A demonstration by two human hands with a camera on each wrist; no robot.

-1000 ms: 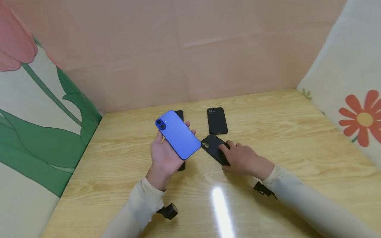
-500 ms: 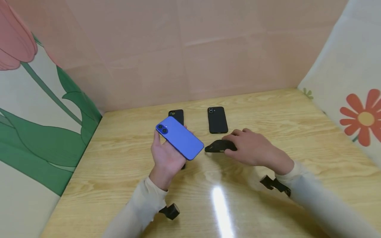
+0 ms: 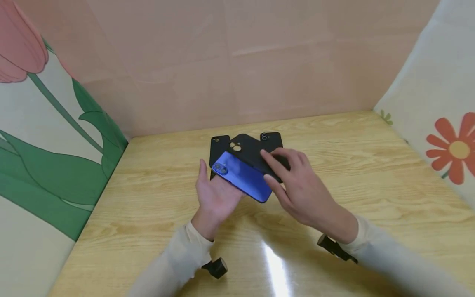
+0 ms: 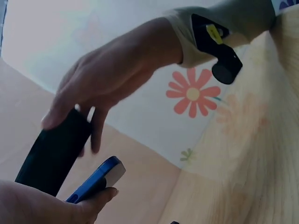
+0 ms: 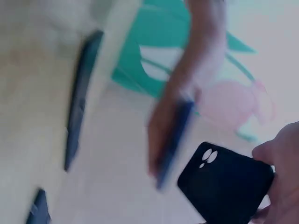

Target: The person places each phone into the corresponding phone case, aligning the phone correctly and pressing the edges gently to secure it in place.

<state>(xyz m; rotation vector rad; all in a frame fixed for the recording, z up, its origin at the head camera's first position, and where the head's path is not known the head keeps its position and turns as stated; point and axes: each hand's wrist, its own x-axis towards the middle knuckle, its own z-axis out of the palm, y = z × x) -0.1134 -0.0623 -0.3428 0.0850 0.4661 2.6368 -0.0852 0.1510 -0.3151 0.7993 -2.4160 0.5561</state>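
Observation:
My left hand is palm up and holds a blue smartphone, back and two lenses facing up. Its thumb stands away from the phone, and its fingers are mostly hidden underneath. My right hand pinches a black phone case by one end. The case is tilted and overlaps the phone's far edge in the head view. Its camera cutouts point left. In the left wrist view the case leans above the phone, a gap showing between their ends. The right wrist view shows the case's flat back.
Toward the back of the wooden table lie a black case on the left and a black phone-shaped thing with lens rings on the right. A dark edge shows behind the left hand. Printed cloths enclose the table.
My right hand has lifted the black case from the table, turned it and brought it left over the phone. My left hand has shifted slightly right, its thumb now off the phone.

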